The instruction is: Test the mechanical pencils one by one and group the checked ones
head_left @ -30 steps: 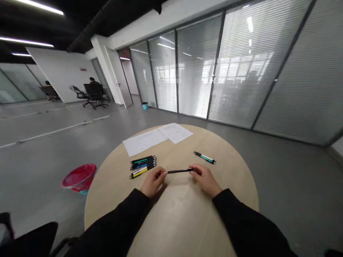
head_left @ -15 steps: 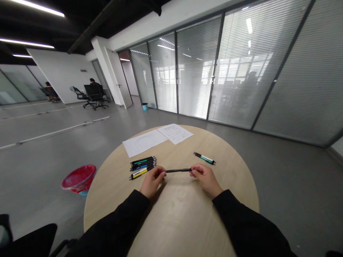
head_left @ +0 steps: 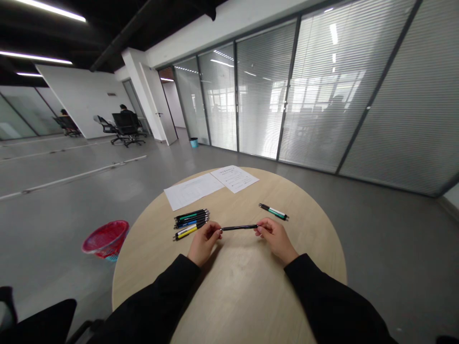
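Note:
A black pen (head_left: 239,228) spans the gap between my two hands, held nearly level above the table. Its left end is pinched in the fingers of my left hand (head_left: 205,241). The fingers of my right hand (head_left: 275,239) close on its other end. Just left of my left hand lies a row of several pens (head_left: 191,217) in black, green and blue. Nearest me in that row is a yellow pen (head_left: 187,231), partly covered by my left hand. Beyond my right hand, a green and white pen (head_left: 273,210) lies with a dark one against it.
Two printed sheets, a left one (head_left: 193,190) and a right one (head_left: 234,178), lie at the far side of the round wooden table (head_left: 304,200). A red-lined basket (head_left: 105,239) stands on the floor to the left. Office chairs (head_left: 125,125) and seated people are farther off.
Almost nothing differs. The right end of the black pen and the fingers of my right hand sit very slightly higher; my left hand keeps its place.

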{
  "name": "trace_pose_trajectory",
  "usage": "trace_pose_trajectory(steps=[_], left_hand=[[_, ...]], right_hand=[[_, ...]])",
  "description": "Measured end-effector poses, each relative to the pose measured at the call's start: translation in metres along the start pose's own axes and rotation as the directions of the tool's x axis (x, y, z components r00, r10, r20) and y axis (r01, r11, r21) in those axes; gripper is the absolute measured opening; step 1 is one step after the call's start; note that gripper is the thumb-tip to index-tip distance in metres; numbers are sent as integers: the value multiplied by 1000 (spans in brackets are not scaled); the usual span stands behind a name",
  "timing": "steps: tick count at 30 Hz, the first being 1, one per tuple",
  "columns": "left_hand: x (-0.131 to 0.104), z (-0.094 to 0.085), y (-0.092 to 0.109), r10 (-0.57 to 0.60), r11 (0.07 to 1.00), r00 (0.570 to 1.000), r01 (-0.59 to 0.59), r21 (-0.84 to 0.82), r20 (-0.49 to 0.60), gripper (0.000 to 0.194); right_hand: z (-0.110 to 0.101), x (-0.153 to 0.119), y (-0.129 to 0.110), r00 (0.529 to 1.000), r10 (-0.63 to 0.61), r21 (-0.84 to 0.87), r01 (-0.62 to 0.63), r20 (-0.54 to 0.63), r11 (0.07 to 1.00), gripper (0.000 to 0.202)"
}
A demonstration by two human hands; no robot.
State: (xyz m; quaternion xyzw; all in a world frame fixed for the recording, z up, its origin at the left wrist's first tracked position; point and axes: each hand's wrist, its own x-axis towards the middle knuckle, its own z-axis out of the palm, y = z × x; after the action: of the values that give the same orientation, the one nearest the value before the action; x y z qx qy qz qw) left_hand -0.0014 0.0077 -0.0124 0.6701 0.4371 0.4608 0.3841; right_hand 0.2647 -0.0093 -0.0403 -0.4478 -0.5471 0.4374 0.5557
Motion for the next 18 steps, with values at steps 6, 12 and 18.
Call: trace_pose_trajectory(steps=[6,12,18], left_hand=[[0,0,1,18,1000,1000,-18,21,-6,18],[-1,0,6,14,1000,1000,-13,19,-11,18],[0,0,1,20,1000,1000,-19,22,-11,18]], right_hand=[[-2,1,2,1000,-2,-40,3,16,999,24],[-2,0,1,1000,-9,-70,10,15,997,25],[-3,0,1,1000,-14,-79,15,12,997,24]])
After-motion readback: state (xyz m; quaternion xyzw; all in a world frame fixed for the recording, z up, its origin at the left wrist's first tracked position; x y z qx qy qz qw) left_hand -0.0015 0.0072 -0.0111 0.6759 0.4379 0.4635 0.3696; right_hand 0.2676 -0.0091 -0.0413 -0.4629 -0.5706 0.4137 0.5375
